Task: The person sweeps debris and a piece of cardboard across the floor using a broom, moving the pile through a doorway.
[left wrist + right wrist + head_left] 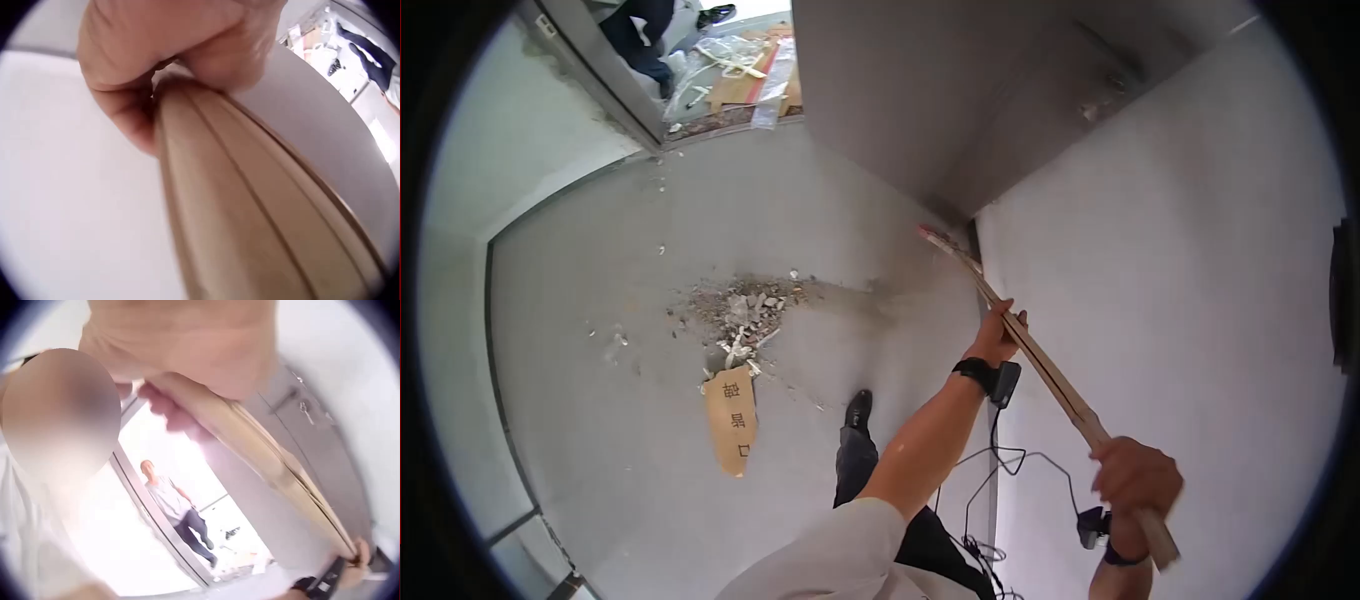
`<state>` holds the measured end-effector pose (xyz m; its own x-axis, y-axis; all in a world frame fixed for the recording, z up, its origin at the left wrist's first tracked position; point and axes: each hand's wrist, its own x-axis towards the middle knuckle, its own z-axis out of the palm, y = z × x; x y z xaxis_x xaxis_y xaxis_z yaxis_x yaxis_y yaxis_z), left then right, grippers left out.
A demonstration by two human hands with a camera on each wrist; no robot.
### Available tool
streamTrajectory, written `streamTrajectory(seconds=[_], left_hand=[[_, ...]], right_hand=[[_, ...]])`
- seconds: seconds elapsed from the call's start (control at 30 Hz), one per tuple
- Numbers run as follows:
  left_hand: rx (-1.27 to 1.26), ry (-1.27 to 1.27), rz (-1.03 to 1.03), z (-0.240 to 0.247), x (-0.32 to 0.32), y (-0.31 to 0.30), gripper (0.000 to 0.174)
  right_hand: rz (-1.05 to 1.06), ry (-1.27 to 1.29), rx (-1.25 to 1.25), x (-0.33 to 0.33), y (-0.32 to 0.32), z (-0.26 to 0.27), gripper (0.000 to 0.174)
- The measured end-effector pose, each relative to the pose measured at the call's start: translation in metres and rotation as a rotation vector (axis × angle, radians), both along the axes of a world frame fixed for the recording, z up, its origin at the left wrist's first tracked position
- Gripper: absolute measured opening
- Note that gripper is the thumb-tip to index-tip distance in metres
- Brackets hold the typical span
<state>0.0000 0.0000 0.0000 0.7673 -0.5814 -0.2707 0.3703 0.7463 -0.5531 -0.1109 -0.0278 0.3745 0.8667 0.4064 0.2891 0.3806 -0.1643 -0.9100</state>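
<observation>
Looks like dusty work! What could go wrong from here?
Loose cables run from the wrist cameras and might snag as the stick moves. Rubble lies near the black shoe, so a careless step could slip or scatter it. The stick's far end is close to the wall and door, so a swing might scuff either.

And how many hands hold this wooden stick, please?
2: the left hand grips the wooden stick partway along, the right hand close to its nearer end. No other hand shows on it.
</observation>
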Motion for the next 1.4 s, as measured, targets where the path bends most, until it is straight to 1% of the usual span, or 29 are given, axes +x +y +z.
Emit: streamTrajectory(seconds=[0.03, 0.07, 0.1, 0.17, 0.2, 0.3, 0.33, 0.37, 0.47, 0.53, 0.67, 0.7, 0.77, 0.8, 0.83, 0.87, 0.9, 0.93, 0.97, 1.0, 1.03, 1.07, 1.1, 1.13, 1.17, 1.23, 1.27, 1.33, 1.4], left_hand=[[0.337, 0.119, -0.091, -0.007, 0.002, 0.007, 0.028], [0.673, 0.249, -0.178, -0.013, 0.003, 0.019, 0.022], [0.608, 0.142, -0.21, 0.005, -0.015, -0.027, 0.02], [0.723, 0.038, -0.236, -0.018, -0.007, -0.018, 0.019], [0.733, 0.092, -0.195, -0.015, -0.033, -0.019, 0.015], [0.764, 0.042, -0.286, 0.01, -0.07, -0.029, 0.014], [0.754, 0.101, -0.321, 0.009, -0.092, -0.061, 0.014], [0.749, 0.082, -0.358, 0.025, -0.112, -0.063, 0.014], [0.742, 0.078, -0.423, 0.032, -0.183, -0.096, 0.015], [0.734, 0.068, -0.491, 0.049, -0.208, -0.107, 0.016], [0.686, 0.063, -0.461, 0.094, -0.223, -0.11, 0.013], [0.678, 0.035, -0.404, 0.099, -0.218, -0.109, 0.013], [0.656, 0.007, -0.308, 0.107, -0.201, -0.103, 0.011], [1.222, -0.649, -0.244, 0.086, -0.191, -0.093, 0.006], [1.923, -1.047, -0.014, 0.064, -0.18, -0.083, 0.006], [1.858, -0.965, 0.1, 0.048, -0.163, -0.078, 0.012], [1.56, -0.706, 0.195, 0.006, -0.148, -0.088, 0.012], [0.728, -0.21, 0.028, -0.008, -0.123, -0.084, 0.014], [0.824, -0.233, -0.072, -0.023, -0.116, -0.08, 0.013], [0.803, -0.202, -0.179, -0.036, -0.129, -0.089, 0.013], [0.796, -0.177, -0.265, -0.044, -0.133, -0.093, 0.013], [0.787, -0.17, -0.288, -0.038, -0.147, -0.096, 0.013], [0.704, -0.058, -0.32, -0.026, -0.172, -0.101, 0.011], [0.628, 0.041, -0.34, -0.004, -0.184, -0.102, 0.01], [0.635, 0.007, -0.377, 0.023, -0.185, -0.097, 0.01], [0.552, -0.001, -0.324, 0.062, -0.188, -0.09, 0.013], [0.552, -0.002, -0.328, 0.075, -0.185, -0.084, 0.013], [0.566, 0.054, -0.246, 0.094, -0.175, -0.074, 0.021], [0.559, -0.044, -0.163, 0.09, -0.148, -0.058, 0.028]], right_hand=[[-0.119, 0.012, 0.013, 0.0, 0.002, -0.019, 0.048], [-0.247, 0.113, 0.028, -0.009, 0.007, -0.029, 0.045], [-0.119, -0.02, -0.014, -0.023, -0.008, -0.01, 0.044], [-0.065, -0.084, -0.006, -0.027, -0.011, -0.022, 0.045], [-0.075, -0.028, 0.011, -0.039, -0.018, -0.016, 0.044], [-0.098, -0.048, 0.067, -0.065, -0.04, -0.01, 0.041], [-0.128, -0.061, 0.094, -0.087, -0.051, -0.003, 0.042], [-0.161, -0.045, 0.109, -0.104, -0.059, 0.004, 0.042], [-0.169, 0.03, 0.115, -0.149, -0.09, 0.028, 0.043], [-0.185, 0.025, 0.111, -0.167, -0.104, 0.048, 0.044], [-0.254, -0.026, 0.154, -0.198, -0.128, 0.081, 0.037], [-0.252, -0.034, 0.162, -0.196, -0.13, 0.08, 0.037], [-0.031, -0.109, 0.141, -0.187, -0.133, 0.084, 0.034], [-0.081, -0.113, 0.186, -0.186, -0.135, 0.07, 0.032], [-0.147, -0.115, 0.215, -0.184, -0.134, 0.047, 0.031], [-0.168, -0.14, 0.27, -0.167, -0.121, 0.031, 0.033], [-0.164, -0.196, 0.103, -0.161, -0.121, 0.007, 0.039], [-0.158, -0.261, -0.059, -0.155, -0.121, -0.017, 0.047], [-0.185, -0.24, -0.024, -0.149, -0.117, -0.038, 0.047], [-0.174, -0.102, 0.002, -0.15, -0.12, -0.049, 0.048], [-0.192, -0.092, -0.012, -0.151, -0.124, -0.048, 0.048], [-0.194, -0.055, 0.034, -0.153, -0.127, -0.04, 0.048], [-0.202, -0.016, 0.08, -0.158, -0.129, -0.028, 0.048], [-0.243, 0.028, 0.076, -0.165, -0.13, -0.011, 0.047], [-0.35, 0.026, 0.112, -0.173, -0.127, 0.001, 0.046], [-0.234, 0.012, 0.125, -0.171, -0.135, 0.028, 0.043], [-0.239, 0.012, 0.125, -0.167, -0.137, 0.036, 0.043], [-0.027, -0.012, 0.337, -0.156, -0.136, 0.049, 0.036], [-0.075, -0.037, 0.258, -0.144, -0.135, 0.028, 0.034]])
